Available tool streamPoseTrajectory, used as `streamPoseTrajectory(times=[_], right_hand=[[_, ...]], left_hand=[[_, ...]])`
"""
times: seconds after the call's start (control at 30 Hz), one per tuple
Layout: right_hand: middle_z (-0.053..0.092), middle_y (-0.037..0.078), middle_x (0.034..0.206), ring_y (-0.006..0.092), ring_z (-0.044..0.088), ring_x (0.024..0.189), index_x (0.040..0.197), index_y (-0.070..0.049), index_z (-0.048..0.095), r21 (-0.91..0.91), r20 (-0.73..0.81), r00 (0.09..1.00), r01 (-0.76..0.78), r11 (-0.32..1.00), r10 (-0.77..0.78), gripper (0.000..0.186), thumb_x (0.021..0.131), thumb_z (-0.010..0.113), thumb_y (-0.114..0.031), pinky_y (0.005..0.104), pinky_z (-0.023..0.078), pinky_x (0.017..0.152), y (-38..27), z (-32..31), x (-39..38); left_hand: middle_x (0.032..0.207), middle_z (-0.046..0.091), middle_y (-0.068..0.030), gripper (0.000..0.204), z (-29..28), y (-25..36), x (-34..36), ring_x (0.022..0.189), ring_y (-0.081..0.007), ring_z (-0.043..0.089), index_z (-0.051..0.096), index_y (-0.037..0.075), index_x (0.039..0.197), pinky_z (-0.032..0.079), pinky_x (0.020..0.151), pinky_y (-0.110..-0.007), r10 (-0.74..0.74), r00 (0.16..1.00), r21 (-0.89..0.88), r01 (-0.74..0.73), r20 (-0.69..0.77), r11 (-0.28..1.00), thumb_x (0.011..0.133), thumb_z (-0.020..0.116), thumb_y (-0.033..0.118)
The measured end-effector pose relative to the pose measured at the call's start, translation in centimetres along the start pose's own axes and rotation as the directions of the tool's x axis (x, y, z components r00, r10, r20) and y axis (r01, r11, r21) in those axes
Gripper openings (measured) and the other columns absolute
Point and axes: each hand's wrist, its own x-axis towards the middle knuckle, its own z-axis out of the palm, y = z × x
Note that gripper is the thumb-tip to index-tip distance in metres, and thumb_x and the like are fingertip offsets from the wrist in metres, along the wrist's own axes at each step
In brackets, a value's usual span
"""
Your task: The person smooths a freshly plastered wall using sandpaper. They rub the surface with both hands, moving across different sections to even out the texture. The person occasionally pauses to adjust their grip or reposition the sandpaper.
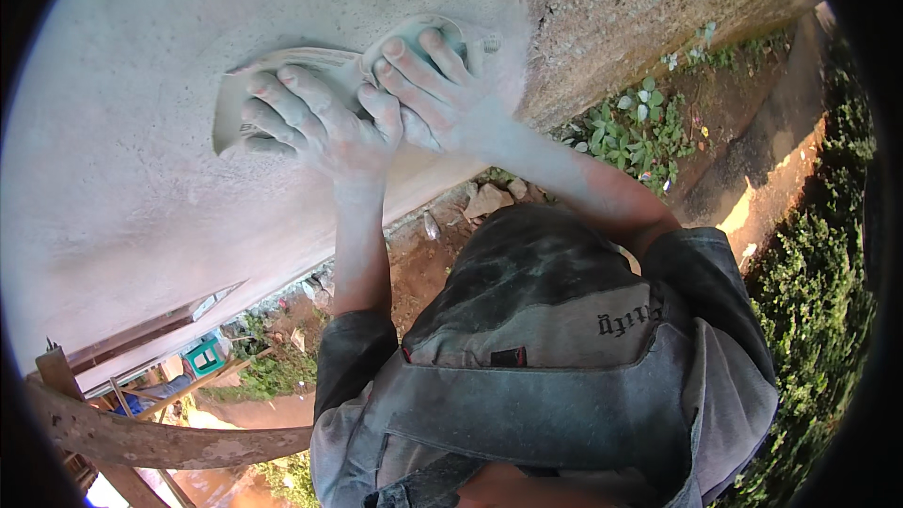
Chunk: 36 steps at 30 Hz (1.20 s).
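Observation:
Both of my hands press dusty, pale sheets that look like sandpaper against a whitish plastered wall [122,132]. My left hand [324,127] is bent over the left sheet [229,113], whose edges curl up around the fingers. To its right, my right hand [437,99] holds the right sheet [414,30] to the wall, fingers partly spread and curved at the tips. The hands touch at the left thumb and the right hand's edge. Whether the sheets are one piece or two I cannot tell. White dust coats both hands and forearms.
Rough brown wall [621,9] adjoins the pale part at upper right. Below lie stones [489,199], leafy plants [640,122] and bare earth. Wooden poles [179,437] cross at lower left, near a green container [204,357]. A hedge [818,320] runs along the right.

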Motion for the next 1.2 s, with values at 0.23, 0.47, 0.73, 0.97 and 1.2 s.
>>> streamPoseTrajectory(times=[0.23,0.47,0.73,0.97,1.2], right_hand=[[0.031,0.026,0.142,0.048,0.027,0.13,0.132,0.004,0.039,-0.147,-0.067,0.933,-0.36,0.921,0.354,0.058,0.089,0.047,-0.034,0.0659,0.018,0.098,4.1,-1.7,-5.0],[0.025,0.033,0.143,0.0502,0.019,0.134,0.136,0.009,0.031,-0.087,-0.022,1.0,0.005,0.996,-0.007,0.065,0.095,0.039,-0.041,0.0665,0.015,0.1,0.9,0.3,-0.7],[0.027,0.031,0.144,0.052,0.019,0.133,0.136,0.007,0.033,-0.068,-0.155,0.906,-0.407,0.911,0.393,0.066,0.096,0.036,-0.045,0.0685,0.013,0.098,3.2,-1.2,-2.4],[0.033,0.019,0.144,0.0453,0.026,0.133,0.132,-0.004,0.046,0.01,-0.004,0.998,-0.066,0.998,0.066,0.059,0.091,0.043,-0.046,0.0644,0.023,0.094,-0.9,1.3,-1.9],[0.021,0.03,0.146,0.0548,0.015,0.133,0.138,0.002,0.031,-0.091,0.155,0.945,-0.277,0.957,0.288,0.067,0.093,0.041,-0.046,0.07,0.01,0.1,2.1,0.8,-9.9]], left_hand=[[0.151,0.004,-0.0295,0.075,-1.8,-4.2,-1.5,0.142,-0.0413,0.0,0.012,-0.01,0.144,-0.002,0.112,-0.054,-0.261,0.962,-0.055,0.258,-0.083,0.965,0.092,0.034,0.041],[0.15,0.0,-0.0313,0.082,0.3,-0.2,-1.0,0.141,-0.0425,-0.003,0.006,-0.011,0.144,-0.003,0.111,-0.055,-0.175,0.983,-0.028,0.174,-0.054,0.984,0.092,0.033,0.047],[0.151,-0.001,-0.0302,0.089,-0.9,-2.5,-1.0,0.141,-0.0443,-0.005,0.005,-0.01,0.144,-0.005,0.109,-0.058,-0.341,0.937,-0.153,0.328,-0.07,0.932,0.091,0.032,0.056],[0.151,-0.001,-0.0298,0.088,2.6,-0.4,-4.3,0.141,-0.0434,-0.006,0.004,-0.009,0.145,-0.006,0.111,-0.055,0.134,0.991,0.223,-0.127,-0.015,0.967,0.092,0.031,0.056],[0.151,-0.003,-0.0306,0.084,-0.2,-4.3,-6.5,0.141,-0.0426,-0.006,0.003,-0.012,0.143,-0.005,0.112,-0.054,-0.266,0.96,-0.017,0.265,-0.086,0.964,0.094,0.031,0.05]])
